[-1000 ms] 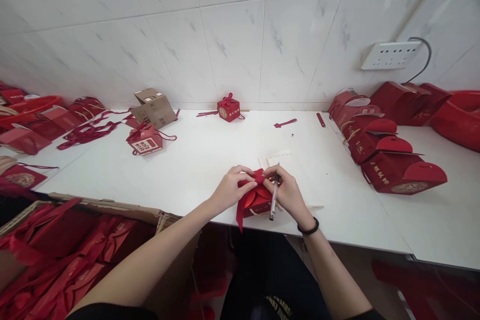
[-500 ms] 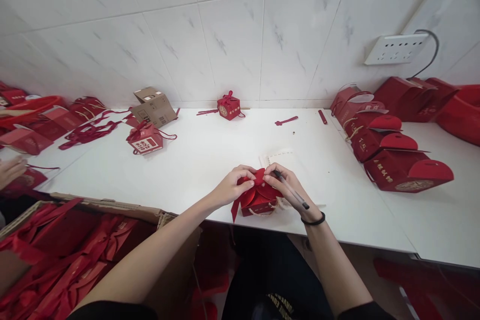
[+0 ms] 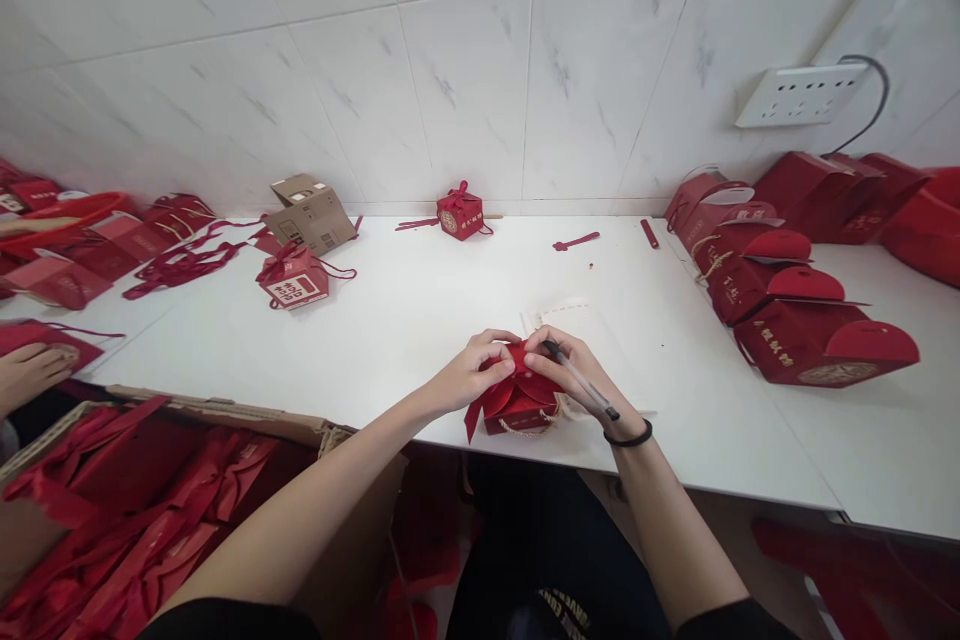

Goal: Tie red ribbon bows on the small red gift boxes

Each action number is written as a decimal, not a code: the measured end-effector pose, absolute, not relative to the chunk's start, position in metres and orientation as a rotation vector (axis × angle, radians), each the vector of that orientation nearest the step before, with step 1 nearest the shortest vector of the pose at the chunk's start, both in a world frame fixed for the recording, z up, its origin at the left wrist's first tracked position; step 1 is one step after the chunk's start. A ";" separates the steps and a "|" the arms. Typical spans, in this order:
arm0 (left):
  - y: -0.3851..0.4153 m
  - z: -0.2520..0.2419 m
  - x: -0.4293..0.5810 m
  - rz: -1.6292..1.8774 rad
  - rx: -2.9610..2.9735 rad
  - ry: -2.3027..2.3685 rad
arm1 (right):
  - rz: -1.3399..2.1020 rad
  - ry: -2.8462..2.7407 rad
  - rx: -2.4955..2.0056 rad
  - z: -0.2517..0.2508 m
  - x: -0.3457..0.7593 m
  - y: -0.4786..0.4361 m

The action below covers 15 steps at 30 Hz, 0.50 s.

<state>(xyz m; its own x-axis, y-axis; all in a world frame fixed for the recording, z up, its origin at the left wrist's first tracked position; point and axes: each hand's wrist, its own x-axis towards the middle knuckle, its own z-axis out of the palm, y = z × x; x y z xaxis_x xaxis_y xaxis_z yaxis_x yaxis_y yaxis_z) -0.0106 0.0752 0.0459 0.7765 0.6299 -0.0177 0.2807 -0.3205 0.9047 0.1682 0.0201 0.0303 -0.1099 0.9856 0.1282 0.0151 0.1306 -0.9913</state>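
In front of me, near the table's front edge, a small red gift box has its curved flaps folded together on top and a twisted cord handle on its front. A red ribbon hangs down its left side. My left hand pinches the ribbon at the top of the box. Opposite it, my right hand has its thumb and fingertips closed at the same spot. A pen lies tucked in the right hand, slanting toward the wrist. The exact hold is partly hidden by my fingers.
Red boxes stand in a row at right. A finished box with a bow sits near the wall; another box and a brown carton stand left. An open carton of red boxes is below left. Another person's hand is at far left.
My hands stay at the top of the box with little visible movement. At far left, the other person's hand has shifted and now lies flat on a red piece. The view moved slightly.
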 end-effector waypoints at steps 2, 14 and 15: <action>0.075 0.047 -0.011 0.409 1.894 0.687 | 1.195 -1.355 -1.061 0.031 0.168 0.020; 0.074 0.050 -0.010 0.465 1.875 0.684 | 1.117 -1.352 -1.119 0.029 0.166 0.021; 0.074 0.050 -0.010 0.472 1.880 0.685 | 1.115 -1.365 -1.117 0.029 0.166 0.021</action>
<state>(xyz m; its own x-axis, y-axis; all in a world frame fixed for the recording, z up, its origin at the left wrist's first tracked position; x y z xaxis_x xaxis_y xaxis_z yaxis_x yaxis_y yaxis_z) -0.0096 0.0737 0.0499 0.7601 0.6497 0.0128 0.2435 -0.3031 0.9213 0.1659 0.0212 0.0291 -0.0653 0.9877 0.1420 0.0583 0.1458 -0.9876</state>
